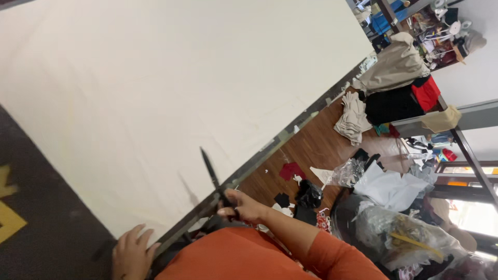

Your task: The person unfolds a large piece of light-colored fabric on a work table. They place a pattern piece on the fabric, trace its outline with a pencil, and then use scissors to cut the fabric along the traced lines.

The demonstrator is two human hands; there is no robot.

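A large sheet of cream fabric lies spread over a dark table and fills most of the view. My right hand grips the handles of black scissors at the table's metal edge. Their long blades point up over the fabric's border and look nearly closed. My left hand rests with its fingers apart at the near corner of the fabric, holding nothing. Both of my arms wear orange sleeves.
Beside the table, a wooden floor is strewn with red, black and white fabric scraps. Clear plastic bags stuffed with material stand at the lower right. Beige, black and red garments are piled on a metal rack at the right.
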